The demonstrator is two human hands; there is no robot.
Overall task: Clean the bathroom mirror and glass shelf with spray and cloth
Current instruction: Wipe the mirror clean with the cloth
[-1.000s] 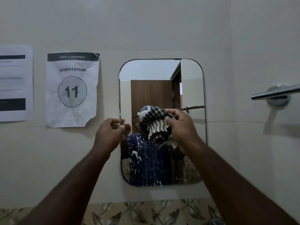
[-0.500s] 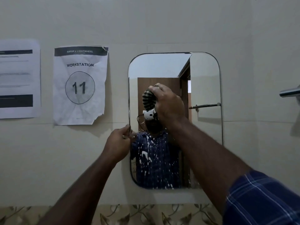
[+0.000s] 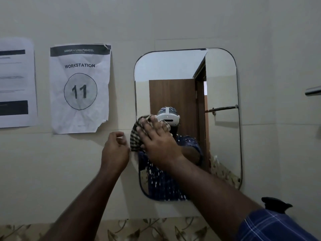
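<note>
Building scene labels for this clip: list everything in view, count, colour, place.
mirror: 1, dark thin frame, rounded corners, on wall, white spray drops on lower part
cloth: 1, dark and light checked, pressed on mirror's left edge
workstation sign: 1, white paper reading 11, left of mirror
printed sheet: 1, white with black bars, far left
towel bar: 1, chrome, right edge, partly cut off
leaf-pattern tiles: band, beige, below mirror
left hand: 1, beside mirror's left edge, fingers loosely curled, holds nothing
right hand: 1, fingers flat, presses cloth
</note>
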